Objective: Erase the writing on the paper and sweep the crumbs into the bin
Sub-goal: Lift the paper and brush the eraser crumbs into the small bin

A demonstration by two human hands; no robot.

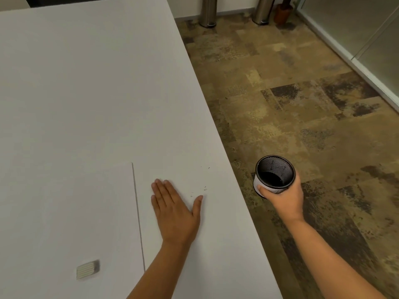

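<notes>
A white sheet of paper lies on the white table at the lower left, with no writing visible on it. A ribbed white eraser rests on the paper near its front edge. My left hand lies flat on the table just right of the paper, fingers together, thumb spread. Small dark eraser crumbs are scattered between that thumb and the table's right edge. My right hand holds a small black mesh bin upright over the floor, beside the table's edge and a little beyond it.
Patterned brown carpet covers the floor to the right. Two metal cylinders and a brown pot stand by the far wall. A frosted glass partition runs along the right side.
</notes>
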